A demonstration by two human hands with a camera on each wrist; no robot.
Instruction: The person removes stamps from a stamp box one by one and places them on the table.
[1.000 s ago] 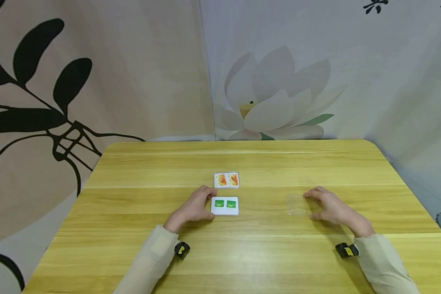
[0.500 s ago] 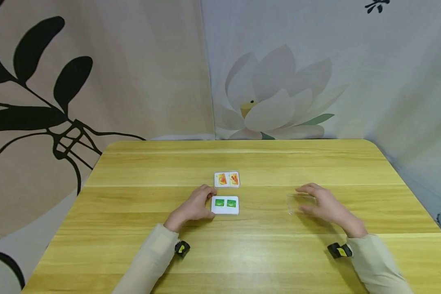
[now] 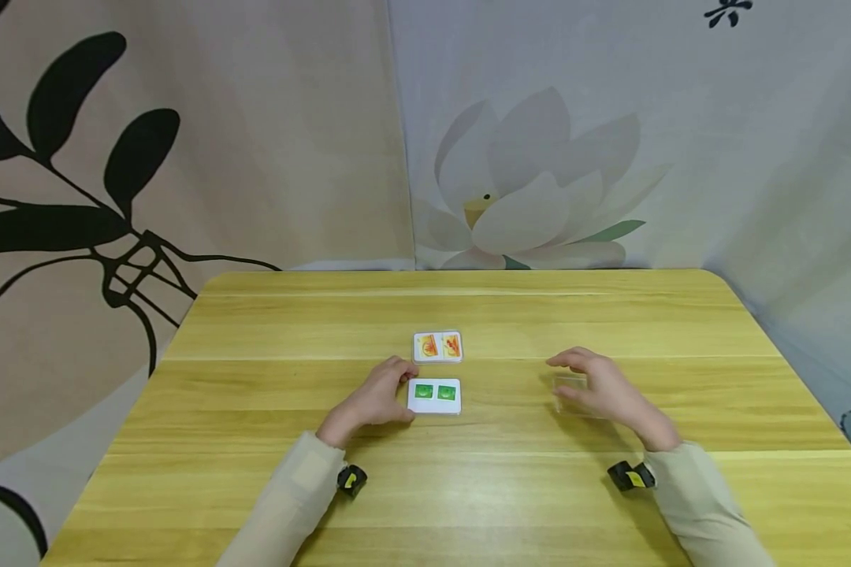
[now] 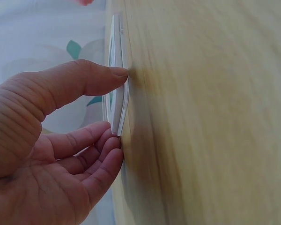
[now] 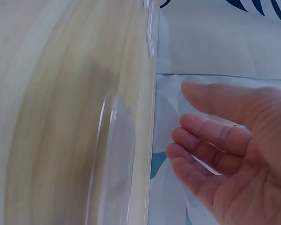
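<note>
A clear plastic case of white cards with two green pictures (image 3: 434,396) lies flat mid-table. My left hand (image 3: 369,399) holds it at its left end, the thumb on the near side and curled fingers at the far corner. In the left wrist view, the thumb presses on the edge of the case (image 4: 116,101). Over to the right, an empty transparent lid (image 5: 117,164) lies on the table. My right hand (image 3: 606,386) hovers over the lid with fingers spread apart and nothing between them.
Just beyond the green-picture case lies a second clear case with orange pictures (image 3: 437,347). Everything lies on a wood-grain table (image 3: 312,504). Behind its far edge hangs a printed cloth (image 3: 312,142) with leaf and flower patterns.
My right hand has come away from the lid and moved left over it. The lid stays in place. My left hand and both cases have not visibly moved.
</note>
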